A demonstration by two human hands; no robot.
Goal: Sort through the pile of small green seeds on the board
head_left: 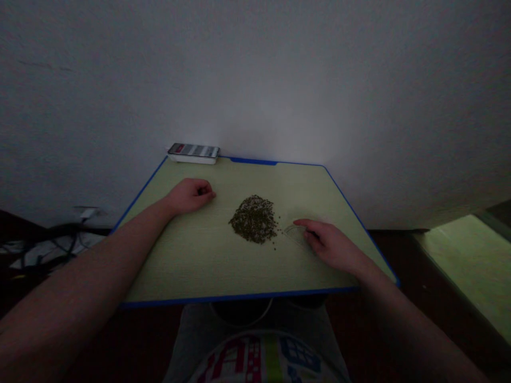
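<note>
A heap of small dark green beans (254,219) lies in the middle of a pale green table with a blue rim (239,297). My left hand (190,194) rests on the table to the left of the heap, its fingers curled into a loose fist with nothing showing in it. My right hand (329,244) lies to the right of the heap, forefinger stretched toward it, fingers resting on a small clear round dish (294,233) that is hard to make out in the dim light.
A phone on a white box (194,152) sits at the table's far left corner against the white wall. Cables (48,242) lie on the floor to the left. Another green surface (475,266) stands at the right.
</note>
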